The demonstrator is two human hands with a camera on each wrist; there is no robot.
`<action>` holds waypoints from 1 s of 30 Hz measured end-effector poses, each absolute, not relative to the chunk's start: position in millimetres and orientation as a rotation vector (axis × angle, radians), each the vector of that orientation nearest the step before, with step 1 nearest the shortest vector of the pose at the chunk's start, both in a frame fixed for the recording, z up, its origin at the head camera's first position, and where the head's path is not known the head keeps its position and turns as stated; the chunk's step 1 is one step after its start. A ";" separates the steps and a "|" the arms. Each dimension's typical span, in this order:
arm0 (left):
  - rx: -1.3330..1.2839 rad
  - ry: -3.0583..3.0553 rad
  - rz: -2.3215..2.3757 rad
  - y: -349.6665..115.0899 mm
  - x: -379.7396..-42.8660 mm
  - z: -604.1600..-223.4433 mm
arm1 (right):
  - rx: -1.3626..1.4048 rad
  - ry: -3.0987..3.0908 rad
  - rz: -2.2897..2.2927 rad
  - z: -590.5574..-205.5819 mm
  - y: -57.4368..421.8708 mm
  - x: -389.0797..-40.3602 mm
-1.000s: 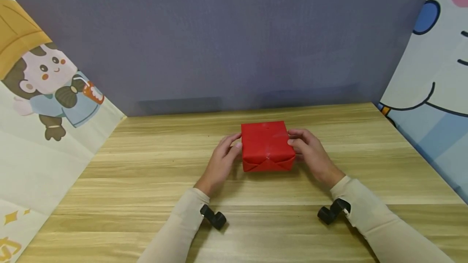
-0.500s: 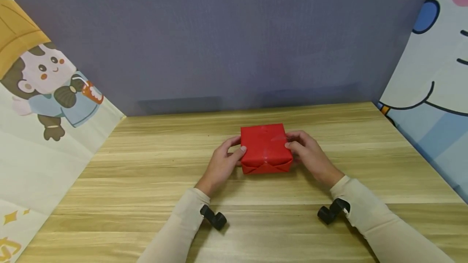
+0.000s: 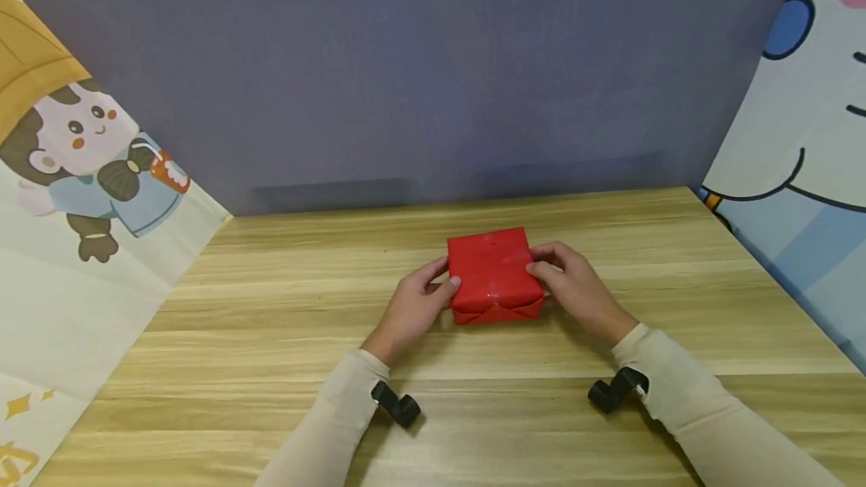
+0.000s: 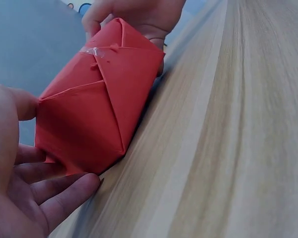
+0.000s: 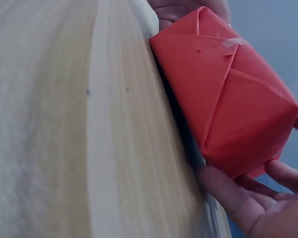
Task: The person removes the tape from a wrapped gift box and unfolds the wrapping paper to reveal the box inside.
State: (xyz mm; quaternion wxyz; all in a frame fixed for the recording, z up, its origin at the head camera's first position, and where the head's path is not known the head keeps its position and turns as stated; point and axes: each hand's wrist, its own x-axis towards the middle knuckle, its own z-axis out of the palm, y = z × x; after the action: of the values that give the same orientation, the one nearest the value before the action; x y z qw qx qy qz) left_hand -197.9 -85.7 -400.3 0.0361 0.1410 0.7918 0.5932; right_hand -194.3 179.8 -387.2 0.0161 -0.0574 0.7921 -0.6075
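A small box wrapped in red paper is held between both hands near the middle of the table. My left hand grips its left side, the thumb on the upper edge and the fingers spread along the side and lower edge. On the opposite side, my right hand holds it with the thumb at the top edge and the fingers along the end. Folded flaps on the near face meet under a strip of clear tape. In the right wrist view, a dark gap shows between the red box and the table.
The wood-grain table runs back to a grey-blue panel. Cartoon-printed sheets stand at the left and right. Black camera mounts sit on both sleeved wrists.
The red box has turned slightly anticlockwise, and its far edge has come a little nearer. My left thumb has moved onto its upper edge. Both forearms have hardly moved.
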 end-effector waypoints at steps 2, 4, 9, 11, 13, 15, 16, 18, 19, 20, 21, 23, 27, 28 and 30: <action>0.433 2.418 1.820 -84.8 -197.2 -399.4 | -0.172 2.532 -1.853 -386.5 180.8 -194.1; 0.435 2.403 1.822 -84.1 -196.6 -398.9 | -0.168 2.589 -1.820 -386.5 181.9 -193.9; 0.442 2.418 1.801 -83.5 -195.8 -398.1 | -0.174 2.571 -1.817 -388.9 185.5 -194.1; 0.451 2.445 1.780 -83.7 -195.9 -397.9 | -0.175 2.566 -1.813 -389.7 186.6 -194.5; 0.457 2.475 1.755 -84.2 -196.2 -398.1 | -0.176 2.570 -1.810 -390.1 186.9 -194.8; 0.454 2.508 1.730 -84.7 -196.1 -398.1 | -0.179 2.580 -1.804 -389.8 186.7 -195.0; 0.455 2.524 1.719 -85.0 -196.0 -398.1 | -0.183 2.589 -1.800 -389.7 186.6 -195.1; 0.449 2.550 1.701 -85.3 -196.1 -398.5 | -0.190 2.603 -1.797 -388.9 185.8 -194.9; 0.450 2.563 1.694 -85.4 -196.0 -398.7 | -0.194 2.608 -1.798 -388.6 185.5 -194.8; 0.451 2.575 1.688 -85.4 -196.1 -398.9 | -0.198 2.616 -1.795 -388.2 185.1 -194.6; 0.453 2.583 1.683 -85.3 -196.2 -399.3 | -0.203 2.626 -1.789 -387.9 184.8 -194.5; 0.452 2.594 1.672 -85.0 -196.3 -399.4 | -0.215 2.658 -1.770 -387.6 184.4 -194.0; 0.456 2.609 1.650 -83.8 -195.8 -397.8 | -0.262 2.733 -1.716 -388.3 184.3 -193.6; 0.458 2.611 1.646 -83.5 -195.8 -397.3 | -0.273 2.745 -1.707 -388.5 184.4 -193.4; 0.463 2.617 1.635 -82.9 -195.6 -396.4 | -0.303 2.753 -1.708 -388.7 184.6 -193.2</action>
State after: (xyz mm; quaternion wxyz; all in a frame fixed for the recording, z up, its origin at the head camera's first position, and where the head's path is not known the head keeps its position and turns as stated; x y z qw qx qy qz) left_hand -195.6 -82.9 -396.4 0.0106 0.1483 0.8386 0.5240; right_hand -193.2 184.6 -388.7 -0.0564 -0.0930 0.8447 -0.5241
